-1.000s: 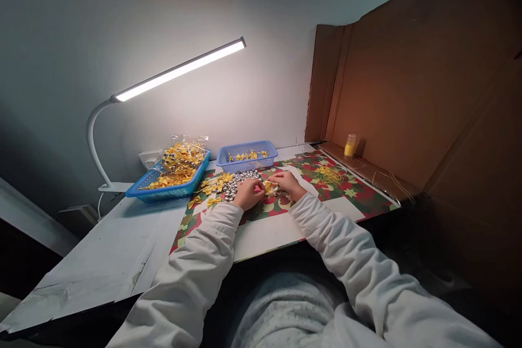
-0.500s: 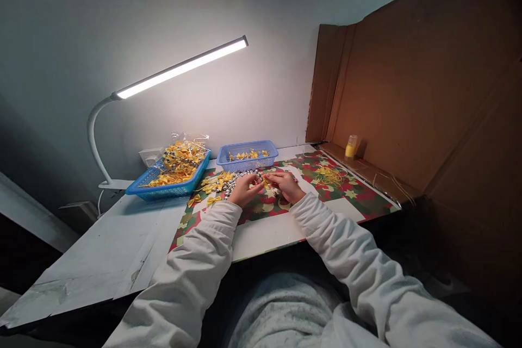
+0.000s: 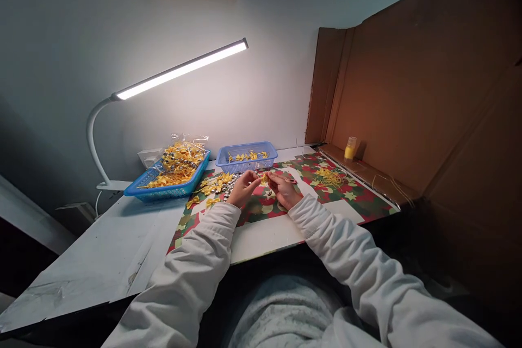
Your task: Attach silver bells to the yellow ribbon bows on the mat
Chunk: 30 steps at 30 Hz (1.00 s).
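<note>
Over the patterned mat, my right hand pinches a small yellow ribbon bow between thumb and fingers. My left hand is closed in a pinch just left of the bow; what its fingertips hold is too small to make out. A small silvery bell shows below the bow. Behind my left hand lies a pile of silver bells, partly hidden by it. Loose yellow bows lie left of the pile. A thin reddish thing shows by my right knuckles, its kind unclear.
A blue basket heaped with yellow bows stands left, under a lit lamp. A smaller blue basket holds several bows at the back. Yellow cords lie right, near a small yellow bottle and a cardboard wall.
My right hand has turned a little, and the bow shows more clearly between the hands. My left fingertips have shifted slightly. The baskets and loose bows have stayed put.
</note>
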Motion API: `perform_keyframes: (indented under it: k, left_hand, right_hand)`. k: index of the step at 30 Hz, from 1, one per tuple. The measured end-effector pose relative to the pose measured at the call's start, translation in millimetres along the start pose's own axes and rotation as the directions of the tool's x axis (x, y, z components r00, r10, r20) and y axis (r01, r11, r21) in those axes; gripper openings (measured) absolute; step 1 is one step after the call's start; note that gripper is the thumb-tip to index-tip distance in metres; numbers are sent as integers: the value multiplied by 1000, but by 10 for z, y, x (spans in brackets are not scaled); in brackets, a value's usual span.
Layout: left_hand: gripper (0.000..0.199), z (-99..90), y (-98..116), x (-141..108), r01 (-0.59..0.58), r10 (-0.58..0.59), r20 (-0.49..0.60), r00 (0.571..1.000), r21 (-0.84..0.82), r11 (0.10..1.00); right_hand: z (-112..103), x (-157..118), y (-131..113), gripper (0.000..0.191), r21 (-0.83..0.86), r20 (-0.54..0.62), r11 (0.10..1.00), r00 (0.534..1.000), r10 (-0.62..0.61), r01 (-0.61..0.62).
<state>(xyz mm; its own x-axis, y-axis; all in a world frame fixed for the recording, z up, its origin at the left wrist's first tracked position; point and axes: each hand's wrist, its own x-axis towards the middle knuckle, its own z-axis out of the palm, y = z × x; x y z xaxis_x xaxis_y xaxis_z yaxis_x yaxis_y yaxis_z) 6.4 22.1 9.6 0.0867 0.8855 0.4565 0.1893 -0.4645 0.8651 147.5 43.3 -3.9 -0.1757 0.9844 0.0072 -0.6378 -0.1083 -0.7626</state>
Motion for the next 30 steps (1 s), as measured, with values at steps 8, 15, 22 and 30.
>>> perform_keyframes:
  k: [8, 15, 22, 30]
  left_hand:
    - [43, 77, -41, -41, 252, -266, -33, 963, -221, 942]
    - [42, 52, -51, -37, 168, -189, -103, 976, -185, 968]
    - [40, 68, 16, -59, 164, -177, -58, 983, -188, 969]
    - [41, 67, 42, -64, 164, -175, -55, 983, -161, 973]
  right_hand:
    - [10, -30, 2, 24, -123, 54, 985, 992, -114, 120]
    - [2, -43, -69, 23, -459, 175, 799, 922, -347, 388]
    - [-1, -88, -138, 29, -568, 272, 720, 917, -291, 398]
    - [1, -89, -136, 29, -593, 294, 683, 904, -310, 427]
